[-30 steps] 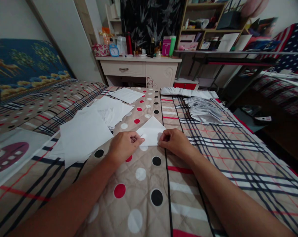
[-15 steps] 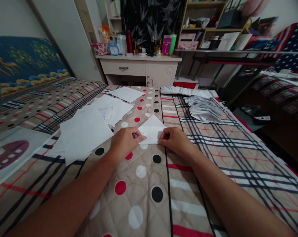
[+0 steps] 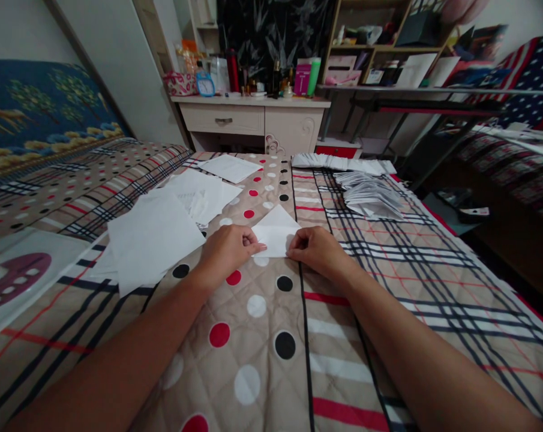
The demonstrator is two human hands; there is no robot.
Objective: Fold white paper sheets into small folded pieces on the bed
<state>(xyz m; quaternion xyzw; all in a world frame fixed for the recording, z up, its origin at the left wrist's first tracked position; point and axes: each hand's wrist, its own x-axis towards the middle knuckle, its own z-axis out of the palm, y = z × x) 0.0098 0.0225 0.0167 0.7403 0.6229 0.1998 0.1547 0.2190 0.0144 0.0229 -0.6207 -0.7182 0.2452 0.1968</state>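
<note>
A small folded sheet of white paper (image 3: 276, 231) lies on the patterned bedspread, its pointed top facing away from me and its straight edge near me. My left hand (image 3: 232, 249) pinches the paper's left end between thumb and curled fingers. At the opposite end, my right hand (image 3: 315, 249) grips the right corner, fingers closed. Both forearms reach in from the bottom of the view. To the left spreads a pile of loose white sheets (image 3: 156, 240), some with print on them. On the right sits a bundle of folded papers (image 3: 371, 197).
Another white sheet (image 3: 230, 168) lies farther back, near a long row of folded papers (image 3: 343, 162). A plastic bag with a purple print (image 3: 17, 279) rests at the left. Beyond the bed stand a white dresser (image 3: 226, 120) and a grey desk (image 3: 433, 92).
Both hands keep their hold on the folded paper with hardly any movement. The whole view has shifted slightly, so things appear a little higher.
</note>
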